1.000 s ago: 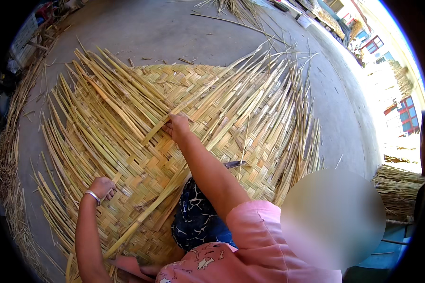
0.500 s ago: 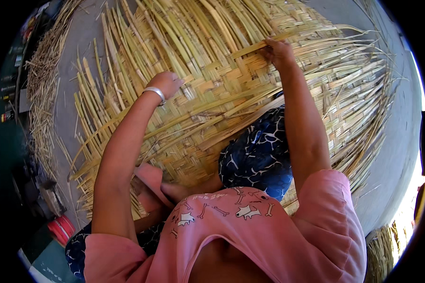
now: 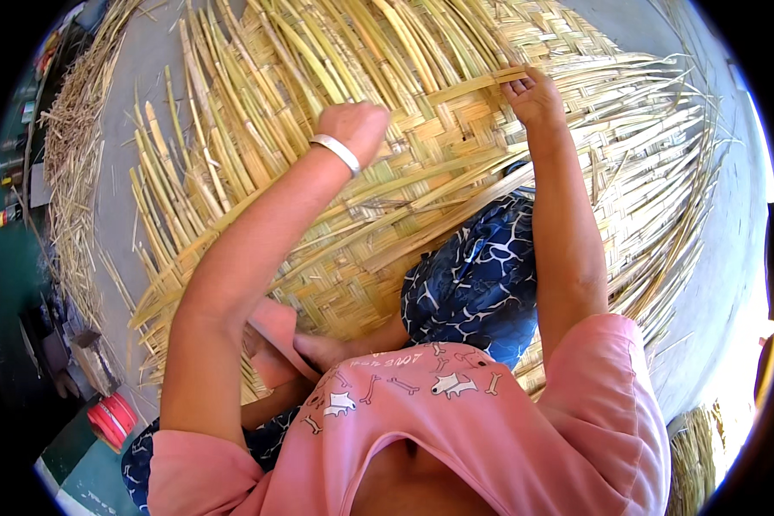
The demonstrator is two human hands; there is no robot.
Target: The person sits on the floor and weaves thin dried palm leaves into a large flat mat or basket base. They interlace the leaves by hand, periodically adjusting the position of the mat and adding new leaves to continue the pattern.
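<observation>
Straw-yellow woven mat, flat split-reed strips plaited in a chequer pattern, spread on a grey concrete floor; it fills the head view from 9 through 12 to 3 o'clock, with loose unwoven strip ends fanning out at its edges.

Head view, item by item:
- Left hand, just above centre towards 11 o'clock, resting on the woven part of the mat; fingers curled under, and whether they pinch a strip cannot be told. Pale bangle on the wrist.
- Right hand, at 1 o'clock, well apart from the left; fingertips closed on one flat reed strip that runs leftward across the weave.
- Blue patterned trousers, at centre, knee lying on the mat between the two forearms.
- Pink shirt, at 6 o'clock, with small white printed figures.
- Loose reed bundle, at 9 to 10 o'clock, on the floor beside the mat.
- Red roll, at 8 o'clock, near the lower left rim.
</observation>
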